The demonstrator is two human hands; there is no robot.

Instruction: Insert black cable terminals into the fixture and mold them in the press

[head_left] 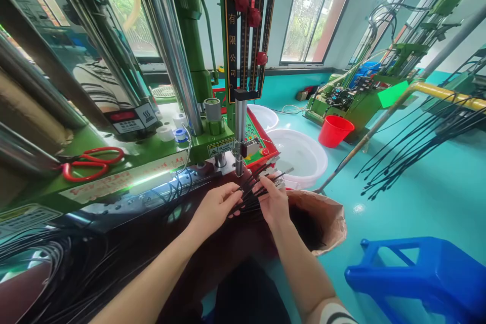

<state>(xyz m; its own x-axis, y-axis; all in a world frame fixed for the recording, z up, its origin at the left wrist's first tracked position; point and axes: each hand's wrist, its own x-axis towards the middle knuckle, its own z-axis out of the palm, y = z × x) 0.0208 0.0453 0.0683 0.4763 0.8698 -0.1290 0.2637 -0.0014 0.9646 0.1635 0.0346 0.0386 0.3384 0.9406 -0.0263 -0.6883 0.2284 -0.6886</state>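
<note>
In front of the green press, both hands are on a bundle of thin black cables (250, 199) with pale and metallic ends that point up and right. My left hand (217, 207) is closed round the cables from the left, thumb on top. Just right of it, my right hand (275, 203) pinches cables near their ends, its fingers bent. How many cables each hand holds is hard to make out. The bundle's lower part is partly hidden by my left hand and lost against the dark table (212, 248).
Red-handled scissors (89, 163) lie on the green press (159, 154). Coiled black cables (49, 268) lie at left. A brown paper bag (336, 223), white tub (317, 162), red bucket (336, 131) and blue stool (429, 273) stand at right. Cables (413, 147) hang from a yellow pipe (444, 92).
</note>
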